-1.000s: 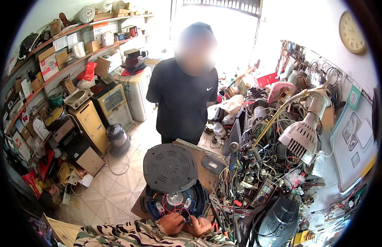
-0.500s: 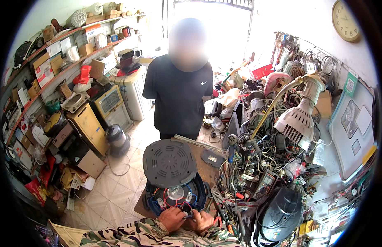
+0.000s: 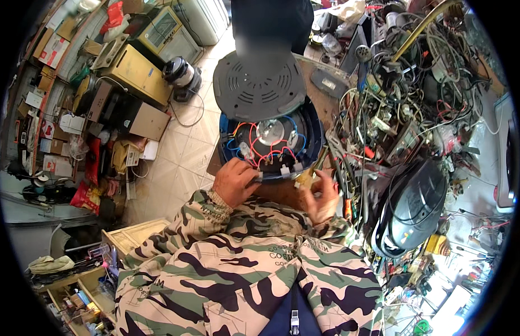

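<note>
An opened round appliance base (image 3: 226,140) lies on a wooden bench, with red and blue wires, a metal centre disc (image 3: 269,132) and small white parts inside. Its slotted dark-grey cover (image 3: 259,92) sits at the far side. My left hand (image 3: 236,182) has curled fingers at the base's near edge; what lies under the fingertips is partly hidden. My right hand (image 3: 321,196), just right of the base, has thumb and forefinger bent around a small yellowish thing (image 3: 305,179), too blurred to name.
Another person's dark clothing (image 3: 271,17) shows behind the bench. Tangled cables, tools and parts (image 3: 417,95) pile on the right, beside a black plastic housing (image 3: 411,207). Appliances and boxes (image 3: 128,73) line the left; a canister machine (image 3: 181,78) stands on the tiled floor, wooden drawers (image 3: 75,297) lower left.
The view has tilted down, so hands and base appear higher and more camouflage jacket shows. My right hand has moved away from the wired parts toward the base's right side, apart from my left.
</note>
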### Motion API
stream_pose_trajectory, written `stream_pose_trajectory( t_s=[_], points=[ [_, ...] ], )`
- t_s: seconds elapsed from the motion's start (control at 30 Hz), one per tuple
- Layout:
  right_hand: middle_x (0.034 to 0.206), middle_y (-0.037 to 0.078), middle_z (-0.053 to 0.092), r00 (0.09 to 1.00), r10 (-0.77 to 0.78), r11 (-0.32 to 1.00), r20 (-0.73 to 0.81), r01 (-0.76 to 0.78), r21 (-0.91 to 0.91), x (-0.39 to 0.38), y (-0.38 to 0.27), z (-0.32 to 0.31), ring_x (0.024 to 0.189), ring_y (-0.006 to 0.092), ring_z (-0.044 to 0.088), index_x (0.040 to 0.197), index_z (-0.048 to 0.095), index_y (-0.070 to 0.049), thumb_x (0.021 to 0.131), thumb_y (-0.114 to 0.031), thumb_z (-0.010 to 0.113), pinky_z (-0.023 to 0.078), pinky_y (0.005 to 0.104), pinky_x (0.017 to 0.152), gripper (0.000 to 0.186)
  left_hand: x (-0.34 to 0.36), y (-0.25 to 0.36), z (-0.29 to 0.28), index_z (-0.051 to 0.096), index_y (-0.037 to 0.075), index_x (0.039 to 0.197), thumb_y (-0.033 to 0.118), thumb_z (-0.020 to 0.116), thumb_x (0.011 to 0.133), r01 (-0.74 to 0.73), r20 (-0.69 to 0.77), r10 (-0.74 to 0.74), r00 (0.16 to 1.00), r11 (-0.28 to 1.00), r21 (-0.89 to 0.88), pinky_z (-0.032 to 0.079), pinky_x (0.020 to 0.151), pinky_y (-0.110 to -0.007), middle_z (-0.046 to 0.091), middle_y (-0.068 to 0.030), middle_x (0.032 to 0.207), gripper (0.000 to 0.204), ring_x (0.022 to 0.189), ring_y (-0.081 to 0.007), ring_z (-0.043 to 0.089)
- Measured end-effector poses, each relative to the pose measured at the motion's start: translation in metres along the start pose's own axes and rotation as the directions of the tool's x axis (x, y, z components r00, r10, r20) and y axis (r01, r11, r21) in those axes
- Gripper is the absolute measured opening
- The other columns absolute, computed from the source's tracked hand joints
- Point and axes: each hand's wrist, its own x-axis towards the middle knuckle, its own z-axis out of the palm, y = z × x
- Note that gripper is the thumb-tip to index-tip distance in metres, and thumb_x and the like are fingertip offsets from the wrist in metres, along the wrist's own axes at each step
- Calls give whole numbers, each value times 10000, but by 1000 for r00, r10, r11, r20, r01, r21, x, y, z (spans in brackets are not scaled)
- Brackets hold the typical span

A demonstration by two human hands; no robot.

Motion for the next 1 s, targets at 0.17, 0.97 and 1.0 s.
stream_pose_trajectory(
  t_s=[0.17, 0.97, 1.0],
  points=[
    [1091, 114, 677, 731, 535, 347, 424, -648, 678, -20, 36, -20, 969, 221, 677, 1231, 600, 39, 844, -26, 666, 520, 320, 771, 399, 6, -2, -3, 698, 114, 978, 143, 840, 696, -67, 33, 67, 997, 998, 4, 522, 748, -404, 621, -57, 902, 316, 881, -285, 608],
    [1039, 118, 704, 918, 389, 690, -81, -232, 685, -53, -26, 61, 898, 173, 698, 1260, 601, 80, 917, 23, 715, 595, 311, 754, 366, 35, -2, -3, 630, 33, 1150, 91, 826, 728, -171, 182, 226, 957, 946, -275, 532, 890, -433, 654, -144, 1091, 469, 1042, -351, 634],
    [1036, 116, 703, 911, 391, 739, -134, -224, 636, -53, -25, 67, 893, 171, 696, 1252, 602, 84, 923, 5, 713, 592, 309, 748, 356, 35, -2, -3, 621, 30, 1169, 92, 825, 726, -176, 193, 230, 954, 949, -260, 528, 900, -435, 650, -147, 1107, 491, 1057, -353, 627]
  ],
)
